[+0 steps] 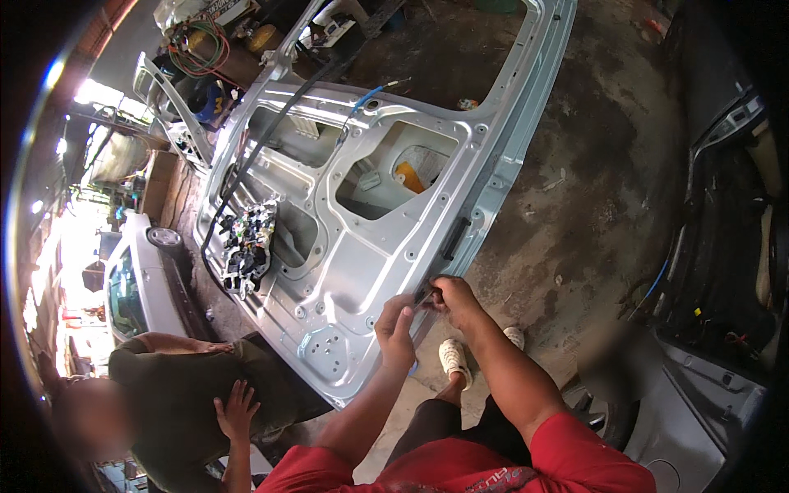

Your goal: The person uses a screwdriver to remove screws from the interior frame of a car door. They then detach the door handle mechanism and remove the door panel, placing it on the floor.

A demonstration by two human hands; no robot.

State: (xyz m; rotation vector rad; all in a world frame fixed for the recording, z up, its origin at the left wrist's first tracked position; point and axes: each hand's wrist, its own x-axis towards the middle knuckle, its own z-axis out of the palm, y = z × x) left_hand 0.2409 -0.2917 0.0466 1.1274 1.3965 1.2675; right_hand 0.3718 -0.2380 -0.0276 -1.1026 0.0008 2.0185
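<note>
A bare silver car door panel (345,275) lies in front of me, with large cutouts and many small holes. At its near right edge, my right hand (450,301) is closed in a pinch. My left hand (396,330) sits just left of it at the same edge, fingers curled and thumb up. A small dark part (424,292) shows between the hands; its kind is hidden by my fingers. Just beyond, a black strip (454,238) lies along the door's edge. A pile of black and white plastic clips and fittings (248,246) rests on the panel's left side.
A long black rubber strip (261,141) crosses the panel, and a blue cable or tool (364,100) lies near the window opening. A person in a dark shirt (177,407) is at lower left. A silver car (146,279) stands beyond; an opened vehicle body (719,246) is at right.
</note>
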